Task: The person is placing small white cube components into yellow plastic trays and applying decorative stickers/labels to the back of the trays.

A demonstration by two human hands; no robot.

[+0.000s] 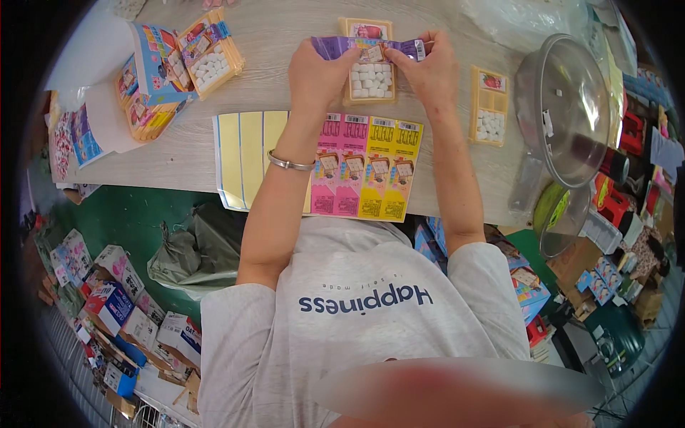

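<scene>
A purple printed label strip [372, 54] stretches between my two hands. My left hand [318, 73] pinches its left end, and my right hand [425, 71] grips the right end near a barcode. The strip lies across a shallow cream tray [353, 97], whose near compartment is full of small white marshmallow-like pieces [372, 80]. A red picture card [367, 31] fills the tray's far part. Whether the strip touches the tray, I cannot tell. Below my hands is a sticker sheet [367, 165] with pink and yellow strips; bare yellowish backing [251, 139] shows at its left.
A similar cream tray [489, 105] with white pieces lies to the right. Beyond it stands a large clear plastic bowl [531, 107]. At the far left, an opened display box [160, 68] holds several wrapped trays [153, 121], with one more tray [214, 63] leaning beside it.
</scene>
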